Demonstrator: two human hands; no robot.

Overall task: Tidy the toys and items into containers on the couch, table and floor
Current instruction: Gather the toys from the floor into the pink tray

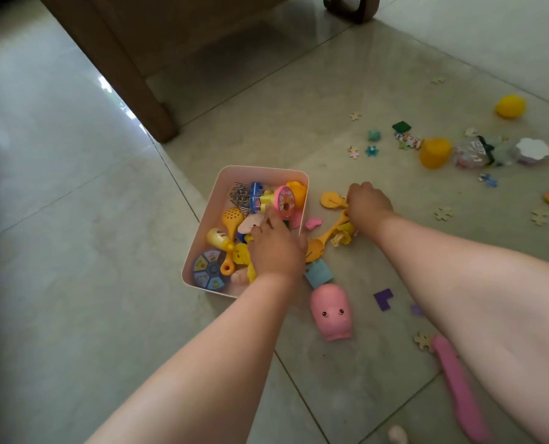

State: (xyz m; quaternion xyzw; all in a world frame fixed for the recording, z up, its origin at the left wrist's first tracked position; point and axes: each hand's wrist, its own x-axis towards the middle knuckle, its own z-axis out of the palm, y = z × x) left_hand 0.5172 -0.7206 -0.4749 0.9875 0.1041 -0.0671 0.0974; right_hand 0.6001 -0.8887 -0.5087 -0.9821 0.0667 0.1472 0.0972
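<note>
Toys fill a pale pink rectangular plastic bin (222, 177) on the tiled floor (74, 219), set just beside the mess so each piece travels a short way. The person's left hand (278, 251) rests over the bin's right rim, fingers down among the contents; whether its grip holds anything cannot be told. The right hand (367, 205), at three o'clock of the bin, is closed on yellow plastic toy utensils (331, 233) lying against the bin's wall. A pink pig-shaped toy (331, 310) lies at five o'clock, and a yellow plastic cup (435, 152) sits well apart at two o'clock. Open tile lies left of the bin; a brown wooden furniture leg (158, 120) hems it in at eleven o'clock.
</note>
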